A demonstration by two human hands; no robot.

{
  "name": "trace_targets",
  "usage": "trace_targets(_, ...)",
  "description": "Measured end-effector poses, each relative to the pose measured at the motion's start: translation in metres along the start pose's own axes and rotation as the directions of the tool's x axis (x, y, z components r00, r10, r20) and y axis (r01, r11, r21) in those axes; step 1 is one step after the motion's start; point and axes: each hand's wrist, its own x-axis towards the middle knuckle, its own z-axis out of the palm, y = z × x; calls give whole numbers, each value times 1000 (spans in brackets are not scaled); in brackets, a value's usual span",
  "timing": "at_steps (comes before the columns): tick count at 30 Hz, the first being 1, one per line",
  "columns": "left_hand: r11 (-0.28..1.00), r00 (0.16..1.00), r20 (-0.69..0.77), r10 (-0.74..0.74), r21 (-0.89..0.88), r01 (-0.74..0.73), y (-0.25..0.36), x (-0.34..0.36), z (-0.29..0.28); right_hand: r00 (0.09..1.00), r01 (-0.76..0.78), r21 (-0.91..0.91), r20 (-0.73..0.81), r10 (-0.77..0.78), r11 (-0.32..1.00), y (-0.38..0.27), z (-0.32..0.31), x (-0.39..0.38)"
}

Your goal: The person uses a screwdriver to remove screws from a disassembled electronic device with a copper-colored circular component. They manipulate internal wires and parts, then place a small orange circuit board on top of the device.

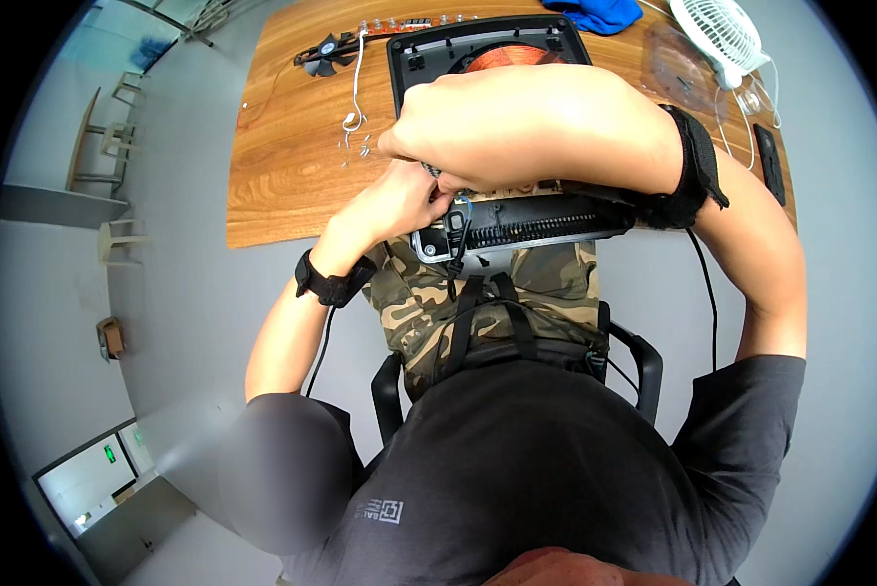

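Seen from above your head: you sit in a black armchair [643, 366] with an opened black appliance housing [516, 227] drawn to the near edge of the wooden table [282, 166], its grilled front overhanging your lap so that the interior sits close under both hands. Your right hand [516, 122] arches over the housing from the right, knuckles up and fingers curled downward as if gripping a small tool or part; what lies under the fingers is hidden, so you cannot tell exactly what it pinches. Your left hand [399, 200] comes in from below left, fingers bunched against the housing's near left corner beside a small blue wire [465, 203], apparently steadying the work there. Behind your right hand, the copper coil [512, 54] shows inside the housing's far half. Each wrist carries 1 black strap. On the table, well apart from the hands, lie a loose black fan [326, 54], a white cable [357, 88], a few small screws [358, 146] kept just left of the housing within easy reach, a blue cloth [595, 14], a white desk fan [722, 34] and a dark flat remote-like object [769, 161]. The floor is plain grey; pale wooden stools [111, 137] stand at the far left.
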Motion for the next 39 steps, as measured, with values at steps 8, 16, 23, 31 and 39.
trace_targets(8, 976, 958, -200, 207, -23, -216, 8, -2, -2, 986, 36, -187, 169, -4, 982, -8, -11, 12)
trace_targets(16, 960, 950, -152, 272, 109, -257, 0, 4, -2, 995, -82, 91, -51, 87, 992, 0, -7, -4)
trace_targets(23, 986, 983, -79, 164, -23, -166, 9, 0, -7, 974, -144, 15, 179, 139, 989, -1, -5, 5)
trace_targets(31, 983, 977, -107, 184, 8, -184, 8, 0, -5, 969, -188, 38, 167, 180, 981, -6, -8, 1)
trace_targets(39, 978, 975, -117, 190, 105, -179, 0, 4, -2, 947, -261, 111, 221, 232, 959, -9, -18, -10)
